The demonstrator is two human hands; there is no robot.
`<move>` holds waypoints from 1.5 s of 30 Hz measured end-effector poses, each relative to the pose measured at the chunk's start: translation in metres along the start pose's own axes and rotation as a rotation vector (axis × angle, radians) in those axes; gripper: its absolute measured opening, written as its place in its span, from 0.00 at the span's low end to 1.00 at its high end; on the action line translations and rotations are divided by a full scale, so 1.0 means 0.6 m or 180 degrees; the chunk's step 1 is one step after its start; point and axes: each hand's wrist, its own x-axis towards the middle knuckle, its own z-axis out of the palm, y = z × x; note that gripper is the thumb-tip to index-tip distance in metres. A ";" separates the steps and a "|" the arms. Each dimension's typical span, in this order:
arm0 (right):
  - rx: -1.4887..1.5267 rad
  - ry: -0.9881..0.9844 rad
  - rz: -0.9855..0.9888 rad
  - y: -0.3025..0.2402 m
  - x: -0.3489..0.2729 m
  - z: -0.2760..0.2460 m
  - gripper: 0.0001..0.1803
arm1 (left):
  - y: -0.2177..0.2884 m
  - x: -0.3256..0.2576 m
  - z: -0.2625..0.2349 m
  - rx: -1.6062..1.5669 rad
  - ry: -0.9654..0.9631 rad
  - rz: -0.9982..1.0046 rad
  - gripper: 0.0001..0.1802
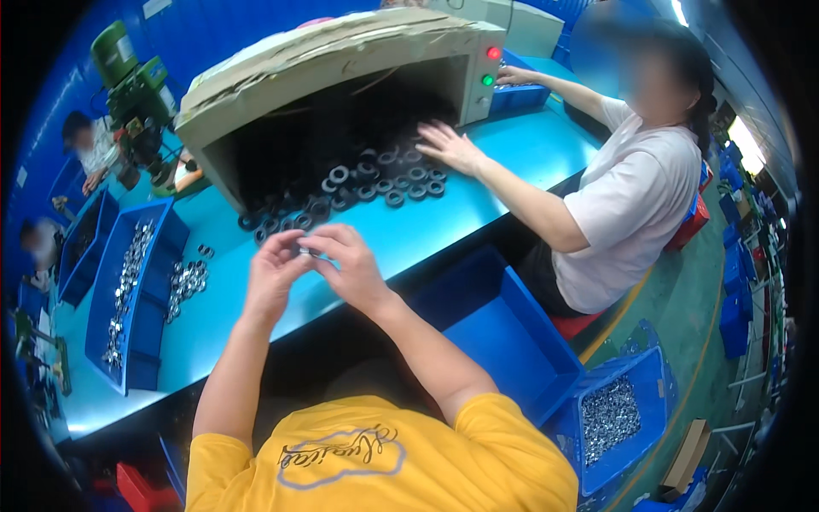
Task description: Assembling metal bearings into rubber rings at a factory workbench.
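Just over the near edge of the blue-topped table, my left hand [275, 271] and my right hand [351, 269] meet, fingertips closed together on a small shiny metal part [304, 250]. My fingers cover most of it, so its full shape is hidden. Beyond them, a heap of dark rings [367, 183] spills from the opening of a beige box-shaped machine [341, 77]. To the left of my hands lies a loose pile of small silver metal parts [185, 286], beside a long blue bin [147, 341] that holds more of them.
On the right a co-worker [640, 188] sits with one hand near the rings and the other at a blue tray [520, 98]. A large blue bin [512, 341] and a tub of small metal parts [610, 418] stand below the table. A green machine [128, 77] is back left.
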 end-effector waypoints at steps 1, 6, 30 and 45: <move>0.0081 -0.0068 -0.0090 -0.004 0.001 0.031 0.20 | 0.008 -0.017 -0.025 0.0019 0.0099 0.0024 0.25; 0.0607 -0.0454 -0.0262 -0.048 0.008 0.192 0.16 | 0.026 -0.108 -0.178 -0.0211 0.0586 0.0048 0.21; 0.2314 -0.1072 0.1510 0.029 0.127 0.410 0.15 | -0.012 0.022 -0.424 -0.0917 0.0852 0.0057 0.17; 0.1539 -0.1151 0.1315 0.056 0.108 0.417 0.21 | -0.069 0.020 -0.411 -0.1371 0.0554 0.0305 0.21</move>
